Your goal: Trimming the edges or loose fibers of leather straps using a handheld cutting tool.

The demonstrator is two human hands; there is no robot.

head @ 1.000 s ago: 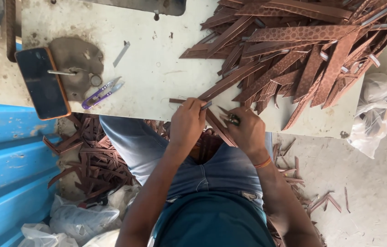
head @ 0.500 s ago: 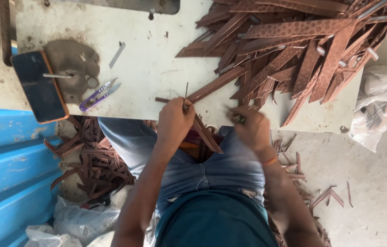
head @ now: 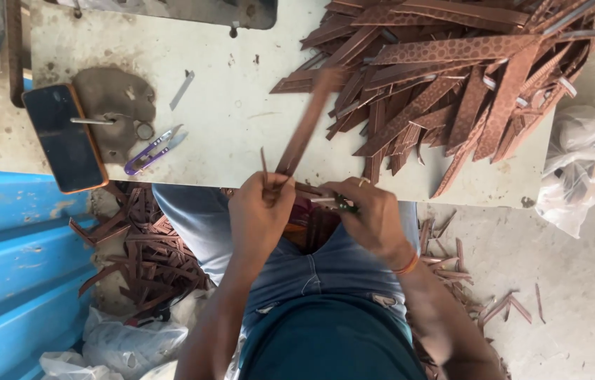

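Many brown strips (head: 452, 77) cover the upper right of the counter (head: 234, 119). At centre, the left hand (head: 262, 211) now lifts one long strip (head: 308, 123), pinched in a closed grip, higher than before; the right hand (head: 371, 214) grips a small tool (head: 343, 204).

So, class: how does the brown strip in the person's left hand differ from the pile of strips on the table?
The held strip is single, lifted and blurred in the left hand; the pile is many strips, lying crisscrossed on the table. The held strip looks plain; several in the pile are spotted. Both are brown, long and narrow.
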